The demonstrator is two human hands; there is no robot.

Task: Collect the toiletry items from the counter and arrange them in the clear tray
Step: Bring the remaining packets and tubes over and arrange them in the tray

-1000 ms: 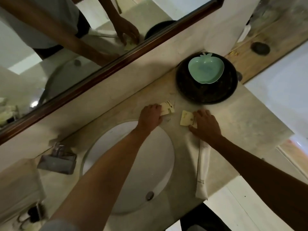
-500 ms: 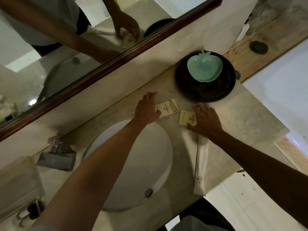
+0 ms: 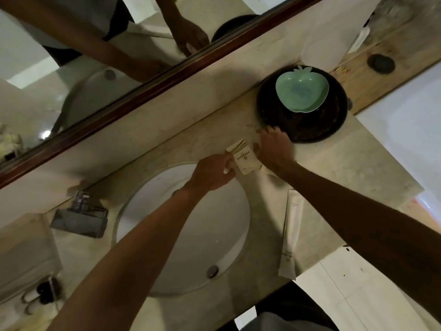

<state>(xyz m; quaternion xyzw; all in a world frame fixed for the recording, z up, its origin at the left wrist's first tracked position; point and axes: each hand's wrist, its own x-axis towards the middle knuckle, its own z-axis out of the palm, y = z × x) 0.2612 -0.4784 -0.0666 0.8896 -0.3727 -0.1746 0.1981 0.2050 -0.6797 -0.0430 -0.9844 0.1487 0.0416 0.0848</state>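
My left hand (image 3: 212,174) pinched the packet (image 3: 243,157) at its near-left edge. Its long axis ran away from me, and my right hand (image 3: 274,149) lay flat just beside it, grip apart.

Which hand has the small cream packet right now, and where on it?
The left hand pinches the small cream printed packet at its left edge; the right hand touches its right side.
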